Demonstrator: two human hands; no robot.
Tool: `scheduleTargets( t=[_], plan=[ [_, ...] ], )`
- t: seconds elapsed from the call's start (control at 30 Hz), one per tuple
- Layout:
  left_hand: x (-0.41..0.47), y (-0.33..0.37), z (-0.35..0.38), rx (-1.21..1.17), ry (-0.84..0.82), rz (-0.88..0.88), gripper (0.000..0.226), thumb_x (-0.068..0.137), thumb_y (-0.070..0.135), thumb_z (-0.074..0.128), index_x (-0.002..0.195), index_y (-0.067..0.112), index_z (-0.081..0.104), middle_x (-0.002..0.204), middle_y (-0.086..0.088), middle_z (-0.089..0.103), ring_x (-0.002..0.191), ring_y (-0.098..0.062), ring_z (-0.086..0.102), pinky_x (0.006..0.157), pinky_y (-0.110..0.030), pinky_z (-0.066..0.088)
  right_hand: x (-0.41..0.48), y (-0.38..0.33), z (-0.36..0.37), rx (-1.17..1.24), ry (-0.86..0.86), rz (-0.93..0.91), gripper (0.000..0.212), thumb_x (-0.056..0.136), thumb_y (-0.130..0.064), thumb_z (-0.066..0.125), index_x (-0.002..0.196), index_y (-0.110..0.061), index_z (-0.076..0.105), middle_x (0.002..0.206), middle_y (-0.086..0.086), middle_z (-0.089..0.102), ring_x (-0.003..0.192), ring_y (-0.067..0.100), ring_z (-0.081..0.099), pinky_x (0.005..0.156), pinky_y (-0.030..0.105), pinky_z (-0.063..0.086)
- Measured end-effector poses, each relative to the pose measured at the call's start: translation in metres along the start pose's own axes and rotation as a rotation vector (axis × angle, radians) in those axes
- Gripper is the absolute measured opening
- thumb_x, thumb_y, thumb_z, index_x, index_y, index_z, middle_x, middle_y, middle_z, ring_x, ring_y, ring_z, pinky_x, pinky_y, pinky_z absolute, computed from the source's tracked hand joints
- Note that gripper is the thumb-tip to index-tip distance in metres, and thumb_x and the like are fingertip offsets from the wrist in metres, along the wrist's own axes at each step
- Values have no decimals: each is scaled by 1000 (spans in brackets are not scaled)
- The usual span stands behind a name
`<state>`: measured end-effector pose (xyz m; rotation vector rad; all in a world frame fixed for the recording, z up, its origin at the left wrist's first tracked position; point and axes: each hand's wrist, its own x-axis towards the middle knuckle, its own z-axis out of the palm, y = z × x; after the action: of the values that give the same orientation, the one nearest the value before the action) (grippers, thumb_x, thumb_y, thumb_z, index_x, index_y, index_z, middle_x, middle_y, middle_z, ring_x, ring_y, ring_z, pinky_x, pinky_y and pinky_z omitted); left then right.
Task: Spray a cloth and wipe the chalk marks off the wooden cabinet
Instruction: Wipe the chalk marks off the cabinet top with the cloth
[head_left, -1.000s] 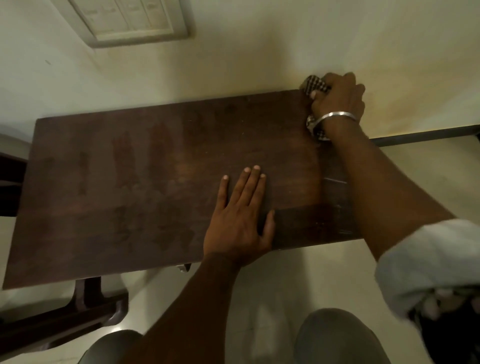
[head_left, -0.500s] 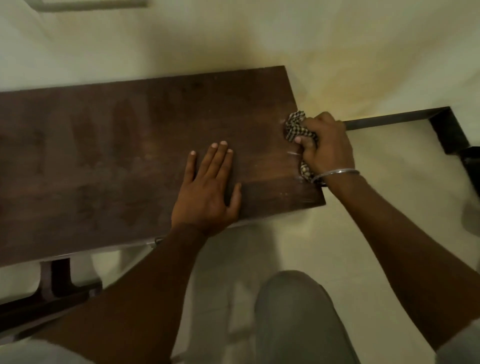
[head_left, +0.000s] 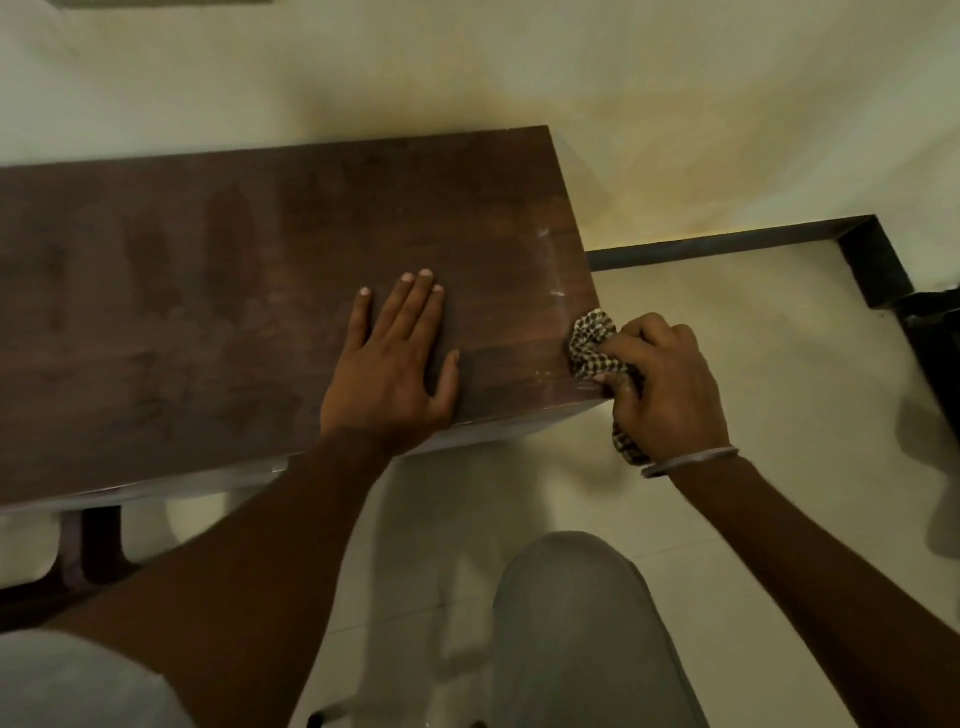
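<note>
While wiping, grips cloth (head_left: 591, 345) in right hand (head_left: 670, 395) at near right corner of cabinet (head_left: 208, 312); rests left hand (head_left: 392, 369) flat, empty, on cabinet top. Next likely calls for pass over chalk marks (head_left: 558, 292) beside cabinet right edge.

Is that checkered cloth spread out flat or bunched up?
Bunched up. The cloth is a crumpled wad gripped in the right hand, fingers curled round it, against the cabinet's near right corner.
</note>
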<state>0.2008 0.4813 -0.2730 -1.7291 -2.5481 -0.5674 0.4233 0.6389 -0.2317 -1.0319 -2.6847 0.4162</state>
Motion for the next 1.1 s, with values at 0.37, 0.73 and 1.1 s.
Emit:
scheduleTargets(
  t=[0.37,0.73,1.1],
  plan=[
    [1,-1,1,29,-17,7,68,99,44,37,156,7,32,165,-9,27,154,-20,20,124,-54,13,151,-5,19,-78,33,-2,31,87,-22,65,119,-21,65,111,11,54,105,35,47,77,42,45],
    [0,-2,1,39,-36,10,70,99,48,33,156,8,33,165,-7,27,154,-19,19,124,-53,13,82,-12,17,-69,11,-108,27,84,-14,64,111,-17,66,107,13,52,96,36,48,66,39,46],
    [-3,2,-6,-11,-34,8,68,98,46,37,152,6,40,162,-10,34,152,-22,27,125,-53,13,-16,-42,12,-90,34,94,20,82,-23,63,103,-21,64,107,5,52,90,27,47,66,35,43]
  ],
)
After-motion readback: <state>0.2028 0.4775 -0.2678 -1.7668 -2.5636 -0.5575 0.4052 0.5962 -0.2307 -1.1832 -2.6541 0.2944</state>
